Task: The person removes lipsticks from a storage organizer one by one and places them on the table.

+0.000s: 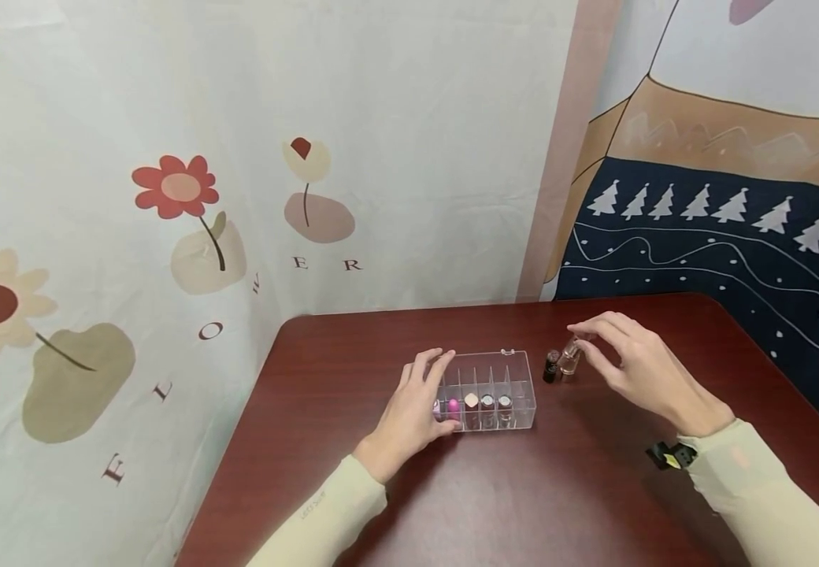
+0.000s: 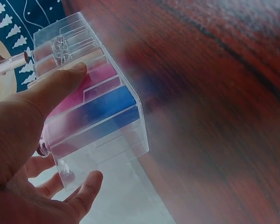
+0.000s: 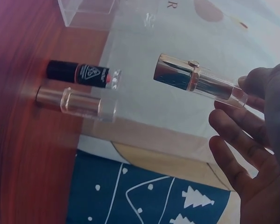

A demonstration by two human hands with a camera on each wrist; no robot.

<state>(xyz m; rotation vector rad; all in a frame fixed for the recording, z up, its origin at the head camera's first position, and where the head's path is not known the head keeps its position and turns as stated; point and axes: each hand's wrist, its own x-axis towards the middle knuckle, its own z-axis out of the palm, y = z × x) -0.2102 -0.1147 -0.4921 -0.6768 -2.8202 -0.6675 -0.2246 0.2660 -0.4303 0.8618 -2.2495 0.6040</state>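
Observation:
A clear divided acrylic box [image 1: 521,416] sits on the table, with several lipsticks in its front row, one with a bright pink top [image 1: 453,406]. My left hand [image 1: 408,408] grips the box's left end, the thumb [image 2: 65,84] on its front wall and the fingers at the far side. To the right, my right hand [image 1: 636,366] pinches a rose-gold lipstick [image 3: 175,73] by the end of its clear cap, above the table. Beneath it stand a black lipstick [image 3: 65,71] and another rose-gold lipstick [image 3: 53,98], side by side and upright.
The dark red wooden table [image 1: 480,504] meets a pale flower-print curtain [image 1: 409,157] at the back. A navy and tan cloth with white trees [image 1: 731,206] hangs along the right side. The box's back row shows no lipsticks, and a clear panel rises behind it.

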